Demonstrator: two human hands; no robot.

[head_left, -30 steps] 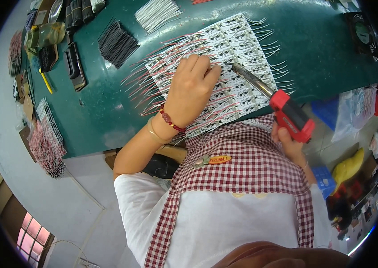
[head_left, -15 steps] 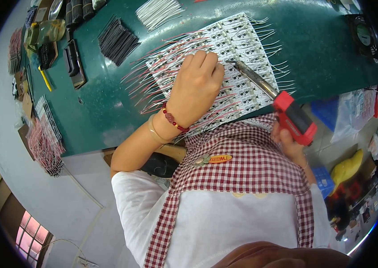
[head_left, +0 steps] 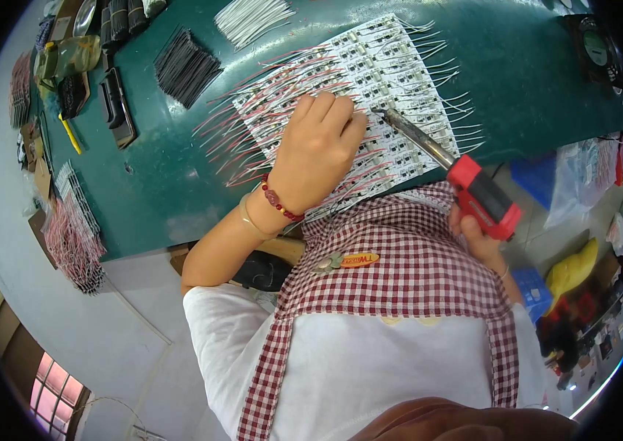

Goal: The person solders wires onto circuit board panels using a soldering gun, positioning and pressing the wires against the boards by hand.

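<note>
Left hand (head_left: 320, 143), bunched narrow, sits over the circuit-board sheet (head_left: 404, 151); pinching anything? I can't tell. Just right of it, the tip (head_left: 380, 112) of the soldering iron (head_left: 458, 169), right hand (head_left: 477, 239) wrapped round the handle (head_left: 489, 202)! Steady tip, left hand clear of it, should serve best. Black wires (head_left: 187, 67) lie beyond, leftward.

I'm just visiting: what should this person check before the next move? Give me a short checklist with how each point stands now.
1. Red-and-black-handled tool with a long metal barrel held in the right hand: ok.
2. Left hand's fingers apart from the tool's dark metal tip: ok, but close.
3. Tip touching the white rectangular circuit-board panel: cannot tell.
4. Wire pinched in the left fingertips: cannot tell, hidden.
5. Panel resting on the glossy green tabletop: ok.
</note>
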